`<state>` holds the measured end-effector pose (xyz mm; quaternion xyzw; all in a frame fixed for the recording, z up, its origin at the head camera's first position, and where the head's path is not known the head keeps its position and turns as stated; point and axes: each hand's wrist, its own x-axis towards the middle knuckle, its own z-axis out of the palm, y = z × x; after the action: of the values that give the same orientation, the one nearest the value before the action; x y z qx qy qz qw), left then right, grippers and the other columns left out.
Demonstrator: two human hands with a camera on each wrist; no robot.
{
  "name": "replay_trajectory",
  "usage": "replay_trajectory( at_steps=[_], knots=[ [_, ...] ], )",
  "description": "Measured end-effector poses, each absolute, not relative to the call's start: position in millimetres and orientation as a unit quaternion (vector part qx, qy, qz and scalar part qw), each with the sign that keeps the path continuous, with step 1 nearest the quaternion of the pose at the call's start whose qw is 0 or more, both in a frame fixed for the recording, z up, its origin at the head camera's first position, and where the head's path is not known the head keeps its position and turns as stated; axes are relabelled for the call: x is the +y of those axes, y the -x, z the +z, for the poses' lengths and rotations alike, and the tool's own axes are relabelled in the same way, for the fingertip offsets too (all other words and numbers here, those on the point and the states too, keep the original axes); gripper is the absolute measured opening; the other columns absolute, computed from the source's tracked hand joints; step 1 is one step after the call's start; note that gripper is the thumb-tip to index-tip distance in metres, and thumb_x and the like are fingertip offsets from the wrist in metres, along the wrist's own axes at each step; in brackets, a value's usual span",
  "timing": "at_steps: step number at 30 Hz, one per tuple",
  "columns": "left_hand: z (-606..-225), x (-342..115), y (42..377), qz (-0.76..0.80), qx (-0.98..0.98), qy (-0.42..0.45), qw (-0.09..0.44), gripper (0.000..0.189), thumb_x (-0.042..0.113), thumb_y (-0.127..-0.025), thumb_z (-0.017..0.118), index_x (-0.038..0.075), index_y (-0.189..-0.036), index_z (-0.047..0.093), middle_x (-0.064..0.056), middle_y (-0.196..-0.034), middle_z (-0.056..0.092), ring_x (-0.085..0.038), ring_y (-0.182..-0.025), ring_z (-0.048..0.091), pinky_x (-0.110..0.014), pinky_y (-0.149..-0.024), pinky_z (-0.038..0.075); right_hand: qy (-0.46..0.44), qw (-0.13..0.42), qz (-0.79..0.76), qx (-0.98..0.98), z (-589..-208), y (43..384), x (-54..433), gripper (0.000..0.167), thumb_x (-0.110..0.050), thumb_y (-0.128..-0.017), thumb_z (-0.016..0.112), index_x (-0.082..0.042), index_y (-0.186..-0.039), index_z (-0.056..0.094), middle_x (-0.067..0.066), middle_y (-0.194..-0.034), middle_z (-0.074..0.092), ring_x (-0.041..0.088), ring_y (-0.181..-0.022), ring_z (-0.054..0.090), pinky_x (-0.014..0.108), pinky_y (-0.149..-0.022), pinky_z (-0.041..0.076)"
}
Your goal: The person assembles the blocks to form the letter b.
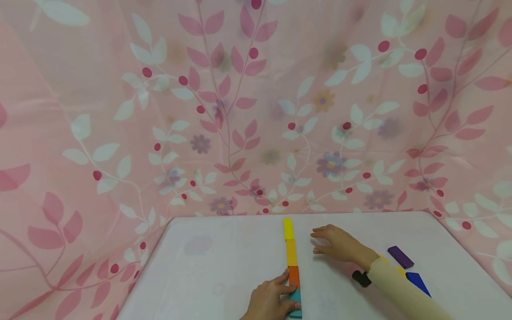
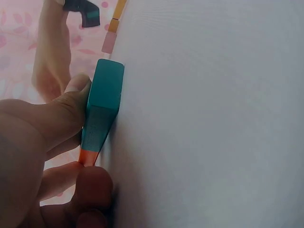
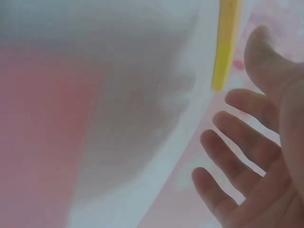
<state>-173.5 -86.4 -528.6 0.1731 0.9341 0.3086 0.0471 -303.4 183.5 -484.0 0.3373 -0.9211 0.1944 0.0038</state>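
A straight row of flat blocks runs away from me: a teal block [image 1: 295, 295] nearest, then a red-orange block [image 1: 294, 276], an amber block [image 1: 291, 252] and a bright yellow block [image 1: 288, 228] at the far end. My left hand [image 1: 272, 295] holds the teal block at the near end, its thumb over it. Its other fingertips lie along the left side and top near the red-orange block. In the left wrist view, the thumb rests against the teal block [image 2: 107, 85]. My right hand [image 1: 340, 244] is held to the right of the yellow block, fingers spread and holding nothing.
To the right lie a purple block [image 1: 400, 257] and a blue block [image 1: 418, 283]. Yellow pieces [image 1: 401, 271] show partly behind the right sleeve [image 1: 400, 289]. A black wrist device [image 1: 362, 278] sits by the right wrist. Floral pink cloth [image 1: 256, 111] hangs behind the white table [image 1: 224, 258].
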Motion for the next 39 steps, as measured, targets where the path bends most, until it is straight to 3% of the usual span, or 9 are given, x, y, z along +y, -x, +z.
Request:
replay_trajectory(
  at_steps=[10,18,21,24,28,36,39],
  knots=[
    [-533,-90,174,0.324,0.928,-0.181,0.041,0.051,0.05,-0.082,0.088,0.025,-0.125,0.08,-0.007,-0.152,0.062,-0.029,-0.124,0.072,-0.044,-0.081,0.065,-0.293,-0.076,0.201,-0.932,-469,289,274,0.058,-0.043,-0.089,0.085,-0.007,-0.133,0.073,0.019,-0.14,0.068,0.05,-0.128,0.058,0.071,-0.106,0.046],
    [-533,-90,174,0.328,0.926,-0.179,0.046,0.051,0.051,-0.084,0.087,0.024,-0.126,0.079,-0.006,-0.153,0.061,-0.03,-0.126,0.071,-0.047,-0.083,0.065,-0.292,-0.107,0.222,-0.924,-466,277,319,0.048,-0.036,-0.088,0.087,-0.013,-0.129,0.076,0.013,-0.133,0.072,0.053,-0.125,0.058,0.077,-0.101,0.043],
    [-532,-89,174,0.329,0.927,-0.174,0.05,0.051,0.051,-0.083,0.087,0.025,-0.126,0.079,-0.006,-0.153,0.061,-0.03,-0.126,0.07,-0.049,-0.085,0.064,-0.314,-0.106,0.237,-0.913,-473,273,326,0.046,-0.035,-0.09,0.085,-0.015,-0.13,0.076,0.009,-0.132,0.074,0.047,-0.123,0.063,0.07,-0.1,0.049],
    [-531,-88,174,0.33,0.927,-0.172,0.05,0.052,0.052,-0.083,0.088,0.025,-0.126,0.079,-0.006,-0.153,0.061,-0.03,-0.126,0.07,-0.048,-0.085,0.065,-0.343,-0.092,0.252,-0.9,-482,268,327,0.043,-0.033,-0.091,0.085,-0.016,-0.129,0.076,0.004,-0.127,0.076,0.032,-0.116,0.068,0.048,-0.097,0.059],
    [-532,-87,173,0.337,0.925,-0.171,0.05,0.051,0.051,-0.082,0.088,0.023,-0.125,0.08,-0.006,-0.152,0.062,-0.031,-0.125,0.071,-0.043,-0.08,0.065,-0.373,-0.063,0.266,-0.887,-493,264,325,0.04,-0.031,-0.092,0.084,-0.014,-0.127,0.076,-0.001,-0.12,0.077,0.015,-0.106,0.067,0.022,-0.089,0.055],
    [-532,-86,173,0.341,0.923,-0.173,0.046,0.05,0.05,-0.083,0.088,0.022,-0.124,0.08,-0.007,-0.152,0.062,-0.034,-0.123,0.072,-0.044,-0.079,0.065,-0.412,0.042,0.227,-0.881,-505,264,313,0.034,-0.03,-0.093,0.083,-0.013,-0.122,0.079,-0.012,-0.107,0.073,0.005,-0.093,0.061,0.025,-0.078,0.053],
    [-531,-87,173,0.337,0.924,-0.174,0.044,0.05,0.049,-0.083,0.088,0.022,-0.124,0.08,-0.008,-0.152,0.062,-0.034,-0.123,0.072,-0.043,-0.077,0.065,-0.413,0.056,0.222,-0.882,-505,265,308,0.03,-0.031,-0.093,0.082,-0.014,-0.118,0.08,-0.012,-0.104,0.072,0.005,-0.091,0.06,0.026,-0.075,0.053]
  ],
)
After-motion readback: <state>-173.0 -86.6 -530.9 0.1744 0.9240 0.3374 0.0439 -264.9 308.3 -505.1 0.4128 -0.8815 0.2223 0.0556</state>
